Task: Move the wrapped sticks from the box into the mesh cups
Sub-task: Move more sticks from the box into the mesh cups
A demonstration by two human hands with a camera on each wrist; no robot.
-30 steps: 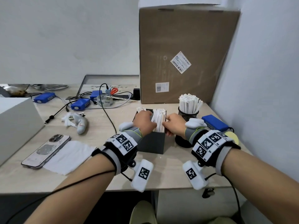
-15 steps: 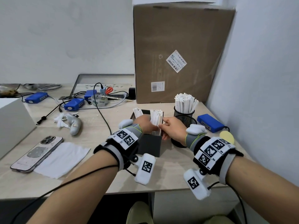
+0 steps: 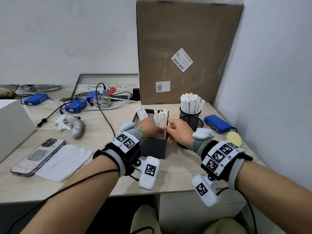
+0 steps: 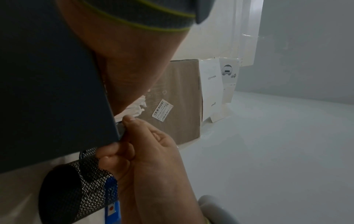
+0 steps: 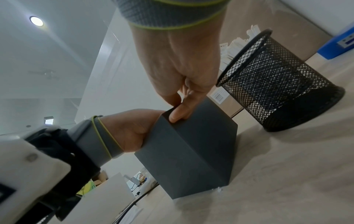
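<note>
Dark grey card box (image 3: 154,147) at the near desk edge is being reached into by the left hand (image 3: 149,126), its fingers hidden among the wrapped sticks (image 3: 161,119), so its grip cannot be told. The box's right wall is being pinched by the right hand (image 3: 179,132), thumb inside, fingers curled outside. Behind it, a bundle of sticks is being held upright by a black mesh cup (image 3: 191,118), before a cardboard carton (image 3: 185,53).

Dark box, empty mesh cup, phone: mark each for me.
dark box (image 3: 154,149), head view, front wall.
empty mesh cup (image 5: 283,91), right wrist view, mesh side wall.
phone (image 3: 38,157), head view, middle of its back.
</note>
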